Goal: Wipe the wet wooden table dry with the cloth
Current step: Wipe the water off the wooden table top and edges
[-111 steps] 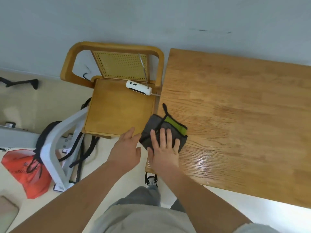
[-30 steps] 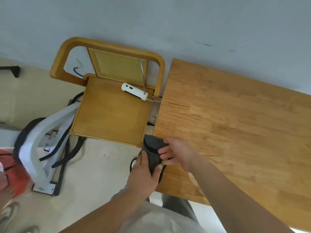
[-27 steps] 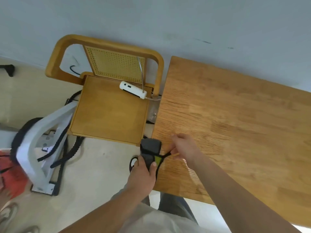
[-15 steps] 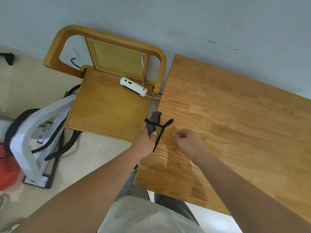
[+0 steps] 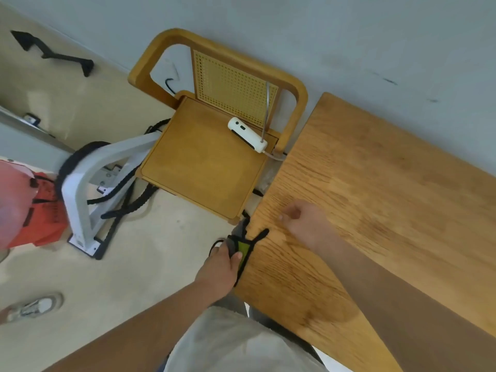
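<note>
The wooden table (image 5: 389,200) fills the right half of the view, its left edge running down the middle. A folded grey cloth with a green patch and black trim (image 5: 241,247) lies against that left edge. My left hand (image 5: 218,267) grips the cloth from the floor side, thumb on the green patch. My right hand (image 5: 306,224) rests on the tabletop just right of the cloth, fingers loosely curled, holding nothing. A black loop of the cloth lies on the wood between the hands.
A wooden chair (image 5: 204,167) with a cane back stands left of the table, a white device (image 5: 247,134) on its seat. A white metal frame with black straps (image 5: 88,189) and a red bag (image 5: 40,210) sit on the floor at left. A shoe (image 5: 35,307) shows at bottom left.
My left hand has slid the cloth down along the table's left edge toward me. My right hand stays on the tabletop beside it. The camera view has tilted.
</note>
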Demonstrator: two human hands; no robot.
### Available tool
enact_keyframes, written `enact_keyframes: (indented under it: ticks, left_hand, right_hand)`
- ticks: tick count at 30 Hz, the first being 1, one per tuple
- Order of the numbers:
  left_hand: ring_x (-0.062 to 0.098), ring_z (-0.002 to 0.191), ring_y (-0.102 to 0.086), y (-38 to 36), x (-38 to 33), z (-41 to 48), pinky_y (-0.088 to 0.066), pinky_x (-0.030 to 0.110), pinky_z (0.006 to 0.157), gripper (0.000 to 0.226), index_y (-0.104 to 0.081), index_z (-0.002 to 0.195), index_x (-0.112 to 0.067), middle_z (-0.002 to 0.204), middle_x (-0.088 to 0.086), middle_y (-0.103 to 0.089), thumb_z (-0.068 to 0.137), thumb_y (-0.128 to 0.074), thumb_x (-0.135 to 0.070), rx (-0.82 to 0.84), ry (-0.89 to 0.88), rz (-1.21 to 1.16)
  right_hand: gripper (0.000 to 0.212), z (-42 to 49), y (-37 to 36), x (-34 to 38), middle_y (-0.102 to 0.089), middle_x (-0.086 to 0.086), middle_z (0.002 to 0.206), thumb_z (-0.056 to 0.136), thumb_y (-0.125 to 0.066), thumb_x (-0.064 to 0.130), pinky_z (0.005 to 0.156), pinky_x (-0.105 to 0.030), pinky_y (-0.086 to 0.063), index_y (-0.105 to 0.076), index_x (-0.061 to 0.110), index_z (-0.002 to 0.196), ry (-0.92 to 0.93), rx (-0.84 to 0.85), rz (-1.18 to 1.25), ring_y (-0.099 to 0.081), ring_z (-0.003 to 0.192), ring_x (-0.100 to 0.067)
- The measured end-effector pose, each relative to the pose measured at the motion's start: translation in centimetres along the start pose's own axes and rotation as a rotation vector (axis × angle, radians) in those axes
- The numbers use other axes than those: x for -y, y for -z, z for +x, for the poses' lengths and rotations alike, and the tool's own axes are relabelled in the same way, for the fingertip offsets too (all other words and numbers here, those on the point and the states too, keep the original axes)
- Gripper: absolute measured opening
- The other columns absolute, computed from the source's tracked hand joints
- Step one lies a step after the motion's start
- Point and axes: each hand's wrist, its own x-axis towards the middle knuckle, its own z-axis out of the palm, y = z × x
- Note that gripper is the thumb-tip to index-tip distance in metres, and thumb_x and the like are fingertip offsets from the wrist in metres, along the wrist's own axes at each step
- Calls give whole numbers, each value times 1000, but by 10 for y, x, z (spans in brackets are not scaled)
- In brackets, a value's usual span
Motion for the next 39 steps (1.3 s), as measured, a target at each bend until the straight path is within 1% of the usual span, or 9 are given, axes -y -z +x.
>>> enact_keyframes:
  ticks: [2, 6, 12, 20, 24, 27, 32, 35, 39]
  left_hand:
    - [30, 124, -52, 8, -31, 29, -46, 44, 105, 52, -36, 150, -11, 143, 16, -48, 110, -32, -44, -4, -37, 19]
    - [34, 143, -39, 21, -99, 83, -35, 44, 118, 66, -14, 161, -6, 162, 19, -31, 110, -32, -44, -5, -96, 8]
    - [26, 149, -31, 26, -91, 87, -26, 38, 123, 70, -13, 164, -13, 165, 11, -30, 108, -39, -46, -12, -176, -77]
    - [26, 125, -53, 29, -91, 80, -46, 36, 100, 56, -32, 156, -16, 137, 9, -51, 107, -43, -41, -27, -168, 51]
    - [31, 140, -42, 40, -158, 125, -36, 38, 112, 65, -17, 163, -14, 152, 14, -41, 109, -42, -39, -54, -195, 33]
    - [31, 140, -41, 50, -201, 162, -35, 38, 114, 63, -21, 162, -14, 151, 14, -43, 109, -44, -39, -64, -190, 2]
    - [30, 114, -57, 47, -210, 163, -51, 40, 89, 59, -31, 158, -16, 131, 10, -52, 107, -45, -41, -150, -184, 104]
    - [31, 98, -59, 49, -227, 168, -53, 41, 76, 43, -50, 137, -9, 115, 12, -55, 107, -45, -39, -227, -202, 240]
    - [36, 106, -57, 69, -297, 222, -51, 44, 84, 37, -52, 125, -7, 117, 16, -55, 108, -42, -38, -244, -238, 293]
  right_hand:
    - [7, 1, 13, -8, -56, 19, 95, 100, -62, 30, 58, -14, -39, -62, 30, 108, 21, -16, -12, -55, 83, -2]
    - [27, 8, 46, -21, -60, 11, 98, 96, -67, 37, 64, -27, -49, -59, 27, 120, -28, -76, -96, -58, 82, -8]
    - [64, 29, 95, -29, -52, -4, 140, 92, -75, 42, 82, -33, -48, -47, 24, 147, -38, -152, -192, -57, 113, -24]
    - [95, 83, 156, -36, -19, -7, 164, 83, -81, 51, 112, -52, -41, -30, 28, 159, -73, -230, -426, -22, 150, -36]
    - [117, 109, 180, -24, 4, -6, 172, 73, -88, 54, 109, -62, -41, -14, 40, 162, -145, -213, -503, -3, 157, -37]
    - [133, 123, 185, -22, 10, -6, 172, 64, -95, 51, 101, -66, -45, -4, 46, 161, -205, -204, -528, 3, 158, -38]
    - [137, 137, 187, -25, 8, -5, 173, 58, -99, 42, 105, -71, -42, -8, 47, 161, -235, -190, -452, 6, 158, -38]
    - [141, 145, 190, -28, 15, -3, 173, 59, -99, 37, 109, -73, -36, -3, 46, 162, -260, -159, -413, 11, 158, -38]
    - [140, 151, 193, -27, 17, -5, 172, 62, -99, 34, 112, -77, -26, -1, 43, 163, -275, -134, -395, 13, 157, -39]
